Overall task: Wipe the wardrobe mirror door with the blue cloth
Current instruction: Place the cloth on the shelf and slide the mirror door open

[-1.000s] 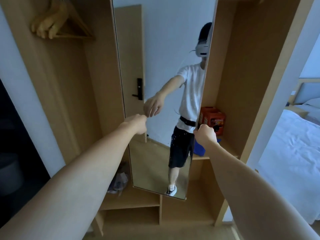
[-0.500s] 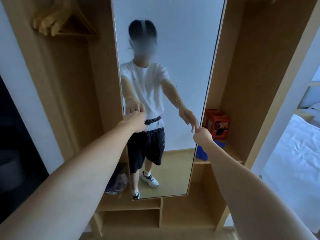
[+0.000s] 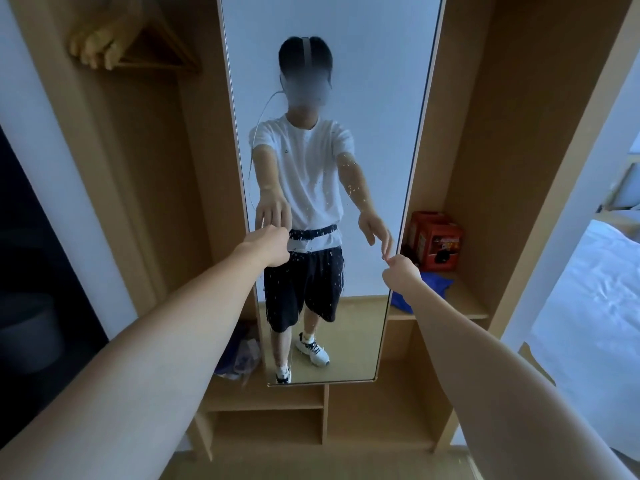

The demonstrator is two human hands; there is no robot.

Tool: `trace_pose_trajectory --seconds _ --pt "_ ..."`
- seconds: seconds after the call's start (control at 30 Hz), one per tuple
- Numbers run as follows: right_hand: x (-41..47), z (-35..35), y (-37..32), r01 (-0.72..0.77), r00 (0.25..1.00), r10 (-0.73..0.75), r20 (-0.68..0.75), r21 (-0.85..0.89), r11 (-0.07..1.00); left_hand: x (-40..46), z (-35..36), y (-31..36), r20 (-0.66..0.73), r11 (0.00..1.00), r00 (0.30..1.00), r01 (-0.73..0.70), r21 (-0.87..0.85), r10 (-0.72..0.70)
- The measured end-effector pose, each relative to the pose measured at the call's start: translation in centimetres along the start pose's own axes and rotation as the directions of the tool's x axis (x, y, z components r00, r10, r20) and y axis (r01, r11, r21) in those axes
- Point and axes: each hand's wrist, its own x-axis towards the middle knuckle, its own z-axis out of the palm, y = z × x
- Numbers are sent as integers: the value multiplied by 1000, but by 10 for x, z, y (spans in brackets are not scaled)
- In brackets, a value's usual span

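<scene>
Both arms reach straight out to the wardrobe mirror door point(image 3: 329, 150). The left hand point(image 3: 268, 245) curls round its left edge and the right hand point(image 3: 401, 271) pinches its right edge, probably to turn the door flat so it can be wiped. Water drops dot the glass between the hands. The blue cloth point(image 3: 431, 289) lies on the shelf point(image 3: 464, 304) just behind the right hand, not picked up yet.

Both grips point(image 3: 266, 245) point(image 3: 398, 271) outstretched, seemingly curled.
</scene>
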Motion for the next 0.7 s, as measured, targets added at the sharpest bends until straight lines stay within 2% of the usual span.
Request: trace_pose_trajectory --seconds 0.27,0.43,0.57,0.7 --pt "-14 13 18 -29 999 27 33 70 997 -20 26 26 69 998 998 -12 -68 16" --pt "-28 19 45 11 999 -12 40 33 999 -30 52 69 100 991 993 -54 -121 66" --pt "-28 17 69 20 1000 -19 22 -12 1000 -24 76 117 137 985 981 -117 -125 134" --pt "-13 10 92 -39 999 39 -23 -4 999 -4 100 176 186 963 947 -240 -126 261"
